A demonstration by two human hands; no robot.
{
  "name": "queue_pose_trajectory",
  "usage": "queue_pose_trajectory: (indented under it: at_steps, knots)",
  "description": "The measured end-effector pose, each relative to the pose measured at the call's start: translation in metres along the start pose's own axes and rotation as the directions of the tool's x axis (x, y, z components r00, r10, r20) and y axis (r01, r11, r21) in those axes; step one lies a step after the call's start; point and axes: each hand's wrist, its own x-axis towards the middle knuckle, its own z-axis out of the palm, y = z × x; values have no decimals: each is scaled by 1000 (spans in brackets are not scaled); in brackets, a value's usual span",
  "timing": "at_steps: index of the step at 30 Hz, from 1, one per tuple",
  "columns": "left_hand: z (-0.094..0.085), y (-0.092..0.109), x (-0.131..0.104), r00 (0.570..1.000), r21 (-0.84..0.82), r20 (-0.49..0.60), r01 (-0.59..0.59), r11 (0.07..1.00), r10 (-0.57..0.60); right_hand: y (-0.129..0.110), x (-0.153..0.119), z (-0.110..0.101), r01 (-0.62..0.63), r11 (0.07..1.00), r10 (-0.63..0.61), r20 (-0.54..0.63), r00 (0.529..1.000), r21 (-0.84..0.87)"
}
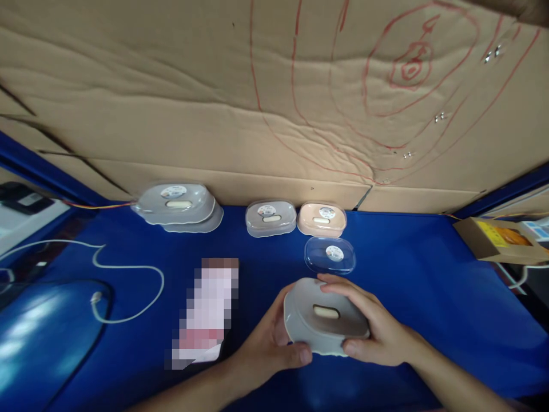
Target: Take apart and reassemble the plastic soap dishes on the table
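Observation:
Between my two hands is a grey oval plastic container (304,309) with a cream-coloured oblong piece (326,312) in the slot on its top. My left hand (281,346) grips its left side, thumb at the lower front edge. My right hand (377,329) wraps the right side, with fingers over the top rim and thumb at the front. Just beyond it lies a clear plastic lid (315,256) with a round white sticker (335,253). Farther back sit a lidded grey container (257,225) and a lidded peach container (309,227), side by side.
Stacked grey containers (150,209) stand at the back left. A pixelated flat object (210,303) and a white cable (160,286) lie on the blue table (407,257). An open cardboard box (476,240) is at the right, and a cardboard wall (171,131) rises behind.

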Motion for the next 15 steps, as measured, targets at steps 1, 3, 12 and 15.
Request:
queue_pose_trajectory:
  at_steps: [1,3,12,15]
  knots:
    - [-1,0,1,1000,15,7,8,1000,-8,-1,0,-2,-13,1000,13,-2,1000,20]
    - [-2,2,1,1000,53,7,26,998,-26,-3,1,-7,-65,993,66,-12,998,96]
    - [6,1,-13,971,691,127,58,721,-200,8,-1,-31,-20,993,5,-126,992,-117]
    - [6,-1,-15,963,841,179,-43,539,-202,7,-2,-29,-13,930,-4,-46,999,-367]
